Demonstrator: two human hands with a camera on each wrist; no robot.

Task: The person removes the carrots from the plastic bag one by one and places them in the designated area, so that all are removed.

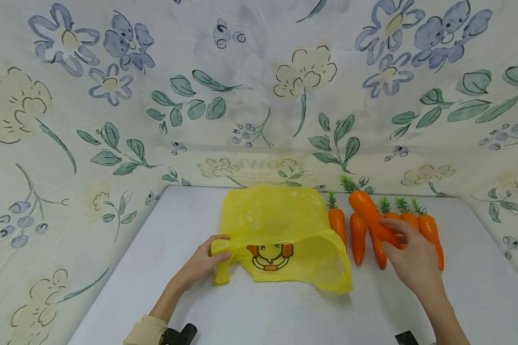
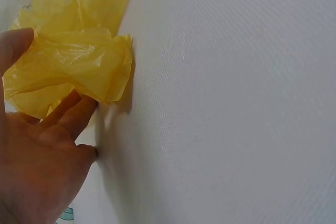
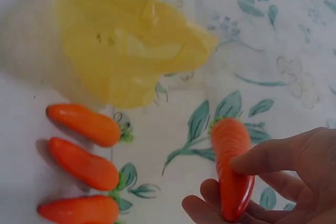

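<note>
A yellow plastic bag [image 1: 276, 211] with a printed cartoon face lies on the white table, its mouth towards me. My left hand [image 1: 200, 263] grips a bunched handle [image 2: 79, 61] at the bag's left side, thumb above and fingers below. In my right hand [image 1: 414, 258] is an orange carrot [image 1: 364, 206] with a green top, pinched near its tapered end and raised above the other carrots. The right wrist view shows thumb and fingers around this carrot [image 3: 231, 166]. Several more carrots [image 1: 358, 239] lie in a row right of the bag, some partly behind my hand.
One carrot [image 1: 337, 223] lies against the bag's right edge, and another [image 1: 430, 235] is at the row's right end. Behind the white table [image 1: 293, 316] hangs a floral cloth [image 1: 259, 96]. Dark wrist devices [image 1: 179, 334] show at the bottom.
</note>
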